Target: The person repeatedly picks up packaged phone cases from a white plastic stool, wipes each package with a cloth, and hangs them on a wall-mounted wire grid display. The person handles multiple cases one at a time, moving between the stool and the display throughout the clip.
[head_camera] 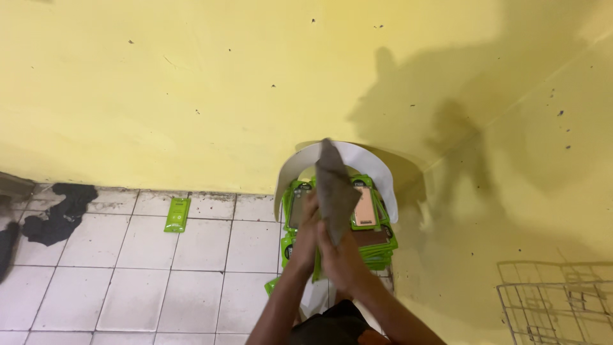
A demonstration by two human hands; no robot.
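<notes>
Both hands meet in front of the person: left hand (306,239) and right hand (341,259) are each closed around the lower part of a grey cloth (335,185), which stands up above them. Behind it, green-edged phone-case packs (377,246) are piled on a white chair (377,167) against the yellow wall (191,96). One loose pack (177,214) lies on the tiled floor (128,281). Judgement: a firm two-hand grip low on the cloth, held clear of the pile, should keep the packs from sliding.

Soft, matt grey cloth (335,185) bunched in my hands. Under it, glossy green plastic packages (377,246), shiny, piled on a smooth white plastic chair (373,160). Behind the chair, a matt painted wall (191,83), speckled; left of it, dull, scuffed floor tiles (128,287).
</notes>
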